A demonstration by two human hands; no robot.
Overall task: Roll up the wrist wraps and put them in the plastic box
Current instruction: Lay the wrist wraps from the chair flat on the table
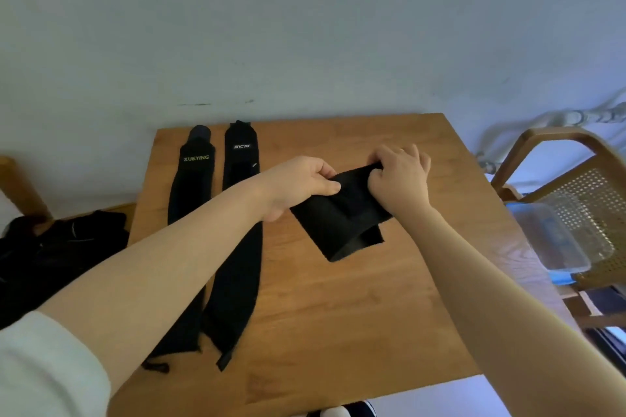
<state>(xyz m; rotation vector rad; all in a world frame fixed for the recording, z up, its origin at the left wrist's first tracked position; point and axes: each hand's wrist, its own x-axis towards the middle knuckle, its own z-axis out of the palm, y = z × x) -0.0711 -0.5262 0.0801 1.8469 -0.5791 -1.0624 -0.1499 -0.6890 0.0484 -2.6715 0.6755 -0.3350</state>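
From the head camera, the left hand (pixel 298 183) pinches one edge of a black wrist wrap (pixel 335 220) between thumb and fingers, while the right hand (pixel 399 176) curls its fingers over the wrap's far end. Both forearms reach out over the wooden table (pixel 338 315). The wrap is partly folded, hanging just above the tabletop. Two more wraps (pixel 237 213) lie flat at left; the plastic box (pixel 555 240) sits on a chair (pixel 582 186) at right

Black wrist wraps (pixel 216 237) on brown table (pixel 338 315).
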